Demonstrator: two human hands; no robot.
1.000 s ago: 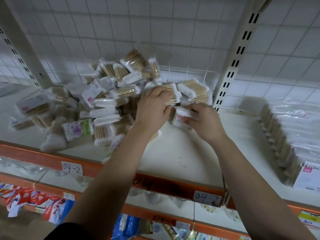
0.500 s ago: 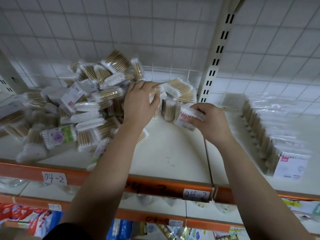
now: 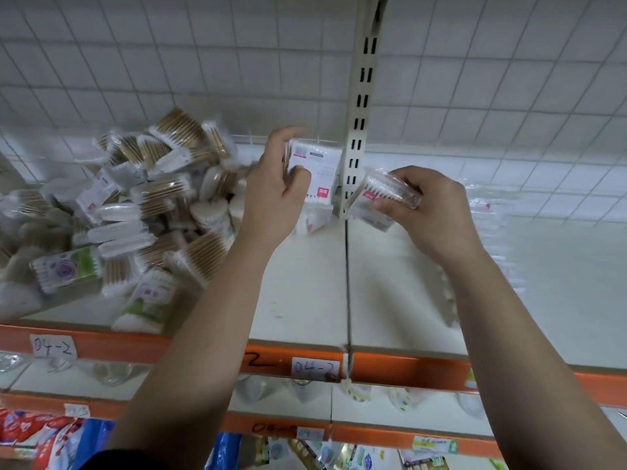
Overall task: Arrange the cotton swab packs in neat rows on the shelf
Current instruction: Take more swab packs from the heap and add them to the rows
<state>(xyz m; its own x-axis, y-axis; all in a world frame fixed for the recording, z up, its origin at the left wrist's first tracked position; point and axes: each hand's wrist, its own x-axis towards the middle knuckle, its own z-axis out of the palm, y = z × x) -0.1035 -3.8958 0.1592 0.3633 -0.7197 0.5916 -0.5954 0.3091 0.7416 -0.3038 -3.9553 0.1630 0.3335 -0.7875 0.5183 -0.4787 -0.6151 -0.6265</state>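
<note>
1. Nearest and lowest, coloured packets (image 3: 51, 439) are lying on the lower shelves, too blurred to read.
2. Above them an orange edge (image 3: 407, 368) is running along the front of the shelf (image 3: 305, 300), carrying paper tags (image 3: 315, 369) marked "04-2".
3. The shelf board is showing white, with a seam running from the front edge back to the foot of the post (image 3: 359, 113).
4. The left hand (image 3: 274, 191) is gripping the left pack (image 3: 319, 164). The thumb is pressing across its near face and the fingers are curling over its top. This pack is standing upright in the grip with its printed label facing outward, just left of the post.
5. The right hand (image 3: 431, 212) is clamping the right pack (image 3: 383, 195), with the fingers curled over the top and the thumb underneath. This pack is sticking out to the left of the grip, tilted, its white swab tips showing. It is lifted off the board, just right of the post.
6. The two held packs are sitting apart, with the post between them.
7. To the left of the left hand, a loose pile (image 3: 135, 205) of swab packs is lying heaped on the shelf, the packs pointing every way.
8. Beyond the right hand, a row (image 3: 488, 212) of packs is standing along the shelf, heavily blurred.
9. Farthest back, a white wire grid (image 3: 169, 62) is closing off the shelf behind the slotted post.
</note>
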